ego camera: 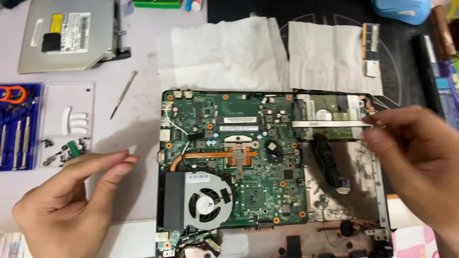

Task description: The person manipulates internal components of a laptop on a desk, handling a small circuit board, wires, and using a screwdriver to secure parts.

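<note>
Head | left hand (71, 205) hovering, fingers extended | right hand (416, 157) pinching drive bracket (330, 123)

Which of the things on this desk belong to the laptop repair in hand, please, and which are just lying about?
In hand:
opened laptop
green circuit board
cooling fan
small board at the corner, by the right hand
left hand, hovering open

Lying about:
disc drive
loose screwdriver
blue tool case
tray of screws
paper towels
memory sticks
</note>
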